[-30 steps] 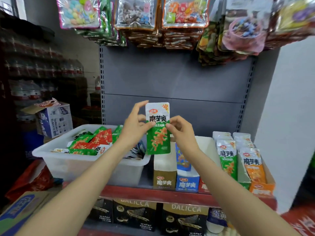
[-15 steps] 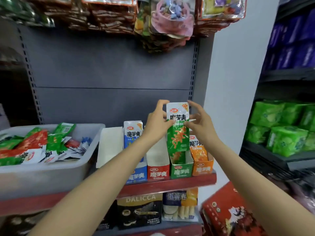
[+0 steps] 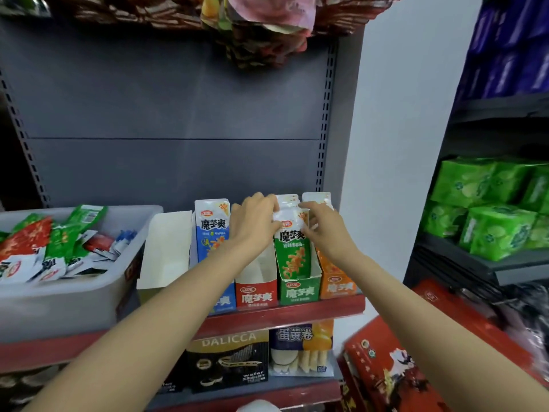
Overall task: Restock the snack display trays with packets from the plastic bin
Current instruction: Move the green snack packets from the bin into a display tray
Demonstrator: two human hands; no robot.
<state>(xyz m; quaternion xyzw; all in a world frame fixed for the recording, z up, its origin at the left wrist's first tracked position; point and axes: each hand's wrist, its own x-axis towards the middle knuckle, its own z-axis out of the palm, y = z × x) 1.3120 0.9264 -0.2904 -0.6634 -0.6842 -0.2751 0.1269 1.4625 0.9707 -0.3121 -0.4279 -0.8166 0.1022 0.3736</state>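
Observation:
A green snack packet [image 3: 292, 251] stands upright in the green display tray [image 3: 300, 289] on the red-edged shelf. My left hand [image 3: 254, 224] grips its top left corner and my right hand [image 3: 322, 226] pinches its top right corner. More packets stand behind it in the same tray. To its left are a red tray [image 3: 257, 295], which looks empty at the front, and a blue tray [image 3: 224, 303] with a blue packet [image 3: 212, 230]. An orange tray [image 3: 340, 285] stands at the right. The clear plastic bin [image 3: 77, 295] with several loose green, red and white packets sits at the left.
A white empty tray [image 3: 166, 251] stands between the bin and the blue tray. Snack bags hang overhead. Below the shelf are black wafer boxes [image 3: 228, 361] and egg roll packs [image 3: 300, 349]. Red gift boxes [image 3: 416, 361] lie at lower right, green packs [image 3: 490, 209] on a dark side shelf.
The green packet went from held up over the bin, rightward and down into the green tray. Both hands followed it and still hold its top. The view swung right.

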